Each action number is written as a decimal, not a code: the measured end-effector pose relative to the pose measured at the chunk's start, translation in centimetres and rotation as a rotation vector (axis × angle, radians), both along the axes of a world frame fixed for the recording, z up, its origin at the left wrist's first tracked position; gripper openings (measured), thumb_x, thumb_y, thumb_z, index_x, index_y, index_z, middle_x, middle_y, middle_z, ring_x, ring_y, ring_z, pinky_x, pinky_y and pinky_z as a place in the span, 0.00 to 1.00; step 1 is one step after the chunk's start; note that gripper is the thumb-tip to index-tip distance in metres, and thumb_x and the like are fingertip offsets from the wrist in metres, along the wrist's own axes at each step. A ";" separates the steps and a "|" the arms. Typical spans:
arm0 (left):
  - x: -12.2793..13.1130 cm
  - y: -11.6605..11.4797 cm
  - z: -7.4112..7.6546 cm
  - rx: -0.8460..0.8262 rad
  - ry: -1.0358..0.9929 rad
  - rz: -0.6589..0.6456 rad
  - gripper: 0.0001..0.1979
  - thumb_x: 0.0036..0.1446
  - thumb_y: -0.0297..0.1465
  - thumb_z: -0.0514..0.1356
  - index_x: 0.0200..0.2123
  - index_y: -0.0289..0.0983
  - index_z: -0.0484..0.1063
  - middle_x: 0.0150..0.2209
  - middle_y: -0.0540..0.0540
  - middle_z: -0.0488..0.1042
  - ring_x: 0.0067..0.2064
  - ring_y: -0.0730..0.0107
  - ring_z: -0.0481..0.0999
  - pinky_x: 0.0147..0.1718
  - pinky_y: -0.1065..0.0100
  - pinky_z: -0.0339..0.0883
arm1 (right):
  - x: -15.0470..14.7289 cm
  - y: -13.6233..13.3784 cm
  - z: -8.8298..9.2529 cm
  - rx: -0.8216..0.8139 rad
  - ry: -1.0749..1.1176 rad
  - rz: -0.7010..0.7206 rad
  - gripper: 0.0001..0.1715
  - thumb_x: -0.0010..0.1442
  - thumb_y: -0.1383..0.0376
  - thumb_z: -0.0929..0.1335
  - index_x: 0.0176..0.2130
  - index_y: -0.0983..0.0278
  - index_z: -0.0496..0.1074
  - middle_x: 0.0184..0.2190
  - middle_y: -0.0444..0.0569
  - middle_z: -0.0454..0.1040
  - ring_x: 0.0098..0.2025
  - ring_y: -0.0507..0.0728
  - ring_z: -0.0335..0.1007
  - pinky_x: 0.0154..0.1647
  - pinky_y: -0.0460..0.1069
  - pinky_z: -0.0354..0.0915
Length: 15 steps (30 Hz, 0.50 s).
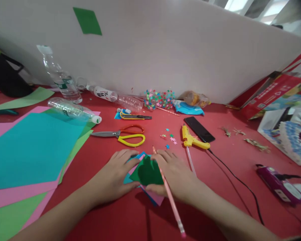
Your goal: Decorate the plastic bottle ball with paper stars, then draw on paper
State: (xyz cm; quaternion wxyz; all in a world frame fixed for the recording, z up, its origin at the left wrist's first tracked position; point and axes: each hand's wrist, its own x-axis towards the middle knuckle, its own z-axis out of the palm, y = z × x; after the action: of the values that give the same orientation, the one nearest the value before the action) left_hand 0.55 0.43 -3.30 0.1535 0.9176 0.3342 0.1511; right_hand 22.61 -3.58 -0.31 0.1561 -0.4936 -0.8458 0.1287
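Note:
A small dark green paper piece [147,173] lies on top of pink and blue paper squares [157,198] on the red table [130,214]. My left hand [115,174] rests flat on the papers' left side, fingers stretched out. My right hand [173,175] presses on the right side of the green piece and holds a pink pencil [168,192], its tip pointing away from me and its eraser end toward me.
Big sheets of teal, pink and green paper [32,150] lie at left. Yellow-handled scissors [125,135], a utility knife [134,116], a yellow glue gun [192,140] with cable, a black phone [199,129], plastic bottles [62,80], star confetti [159,98] and a purple device [278,182] surround the hands.

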 end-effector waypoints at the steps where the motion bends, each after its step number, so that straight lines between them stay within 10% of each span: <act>1: 0.1 0.0 0.1 0.011 0.005 0.007 0.26 0.54 0.42 0.60 0.54 0.41 0.63 0.57 0.39 0.65 0.59 0.51 0.61 0.57 0.46 0.55 | 0.0 -0.1 -0.1 0.000 -0.029 0.001 0.33 0.47 0.50 0.73 0.47 0.65 0.65 0.47 0.58 0.70 0.46 0.66 0.66 0.45 0.60 0.62; 15: -1.5 0.1 0.6 -0.146 0.076 -0.041 0.38 0.53 0.32 0.60 0.64 0.48 0.48 0.66 0.44 0.53 0.65 0.53 0.53 0.59 0.50 0.57 | 1.7 1.2 -1.1 -0.100 0.081 0.255 0.28 0.48 0.72 0.69 0.49 0.61 0.63 0.53 0.52 0.67 0.57 0.60 0.57 0.59 0.58 0.52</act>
State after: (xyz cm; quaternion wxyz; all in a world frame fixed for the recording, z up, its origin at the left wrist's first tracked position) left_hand -0.95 0.57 -2.65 0.2103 0.9156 0.3312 0.0880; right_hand 24.27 -2.33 -1.37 0.1478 -0.3836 -0.8872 0.2094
